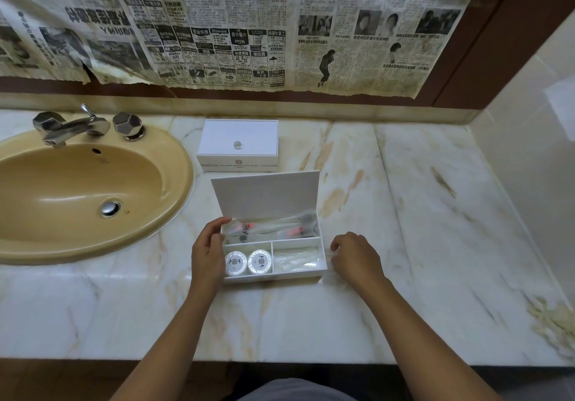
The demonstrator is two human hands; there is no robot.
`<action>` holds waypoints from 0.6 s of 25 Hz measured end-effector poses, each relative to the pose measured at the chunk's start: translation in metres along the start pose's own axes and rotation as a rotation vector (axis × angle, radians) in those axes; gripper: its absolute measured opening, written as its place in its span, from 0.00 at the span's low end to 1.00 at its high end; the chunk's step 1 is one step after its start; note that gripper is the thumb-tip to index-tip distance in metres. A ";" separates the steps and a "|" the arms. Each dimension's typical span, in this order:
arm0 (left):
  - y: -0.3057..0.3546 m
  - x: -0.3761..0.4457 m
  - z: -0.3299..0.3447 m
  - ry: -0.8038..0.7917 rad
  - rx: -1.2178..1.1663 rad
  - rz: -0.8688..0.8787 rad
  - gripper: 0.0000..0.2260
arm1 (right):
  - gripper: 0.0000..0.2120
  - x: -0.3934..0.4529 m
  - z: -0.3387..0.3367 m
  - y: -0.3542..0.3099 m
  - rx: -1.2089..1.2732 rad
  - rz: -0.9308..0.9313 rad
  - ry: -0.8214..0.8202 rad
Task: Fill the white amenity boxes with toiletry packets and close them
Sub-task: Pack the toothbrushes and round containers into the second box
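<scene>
Clear film blurs at the right hand [354, 257], whose curled fingers [337, 245] seem to pinch a packet [329, 259] I can hardly make out. The open amenity box [273, 277] sits between both hands: two round packets [249, 262] just right of the left hand's fingers [217, 222], which grip its left wall, wrapped items behind. Beyond stands a closed box [238, 139] on the marble bench [404, 214], and a sink [77, 189] lies to the left.

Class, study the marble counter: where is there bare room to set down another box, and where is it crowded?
Bare marble lies right of the open box, out to the side wall, and along the front edge. It is crowded between the sink and closed box, and where both hands flank the open box.
</scene>
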State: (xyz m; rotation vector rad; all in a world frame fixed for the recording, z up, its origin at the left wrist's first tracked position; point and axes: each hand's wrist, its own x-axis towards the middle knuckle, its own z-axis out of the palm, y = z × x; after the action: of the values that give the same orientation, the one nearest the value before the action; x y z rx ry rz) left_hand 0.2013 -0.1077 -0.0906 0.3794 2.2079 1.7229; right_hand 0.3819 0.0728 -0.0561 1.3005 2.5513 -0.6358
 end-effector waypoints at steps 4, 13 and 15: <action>0.002 -0.001 0.000 0.000 -0.007 -0.011 0.18 | 0.14 0.001 -0.004 -0.001 0.049 -0.002 0.060; 0.004 -0.001 0.001 0.003 -0.021 -0.018 0.17 | 0.07 -0.002 -0.021 -0.015 0.176 -0.031 0.256; 0.002 0.000 0.000 0.000 -0.014 -0.016 0.17 | 0.06 -0.004 -0.028 -0.023 0.268 -0.099 0.318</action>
State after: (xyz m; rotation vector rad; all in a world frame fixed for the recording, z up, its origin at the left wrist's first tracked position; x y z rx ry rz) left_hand 0.2018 -0.1069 -0.0885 0.3574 2.1915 1.7296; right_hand 0.3664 0.0712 -0.0233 1.4700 2.8787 -0.8800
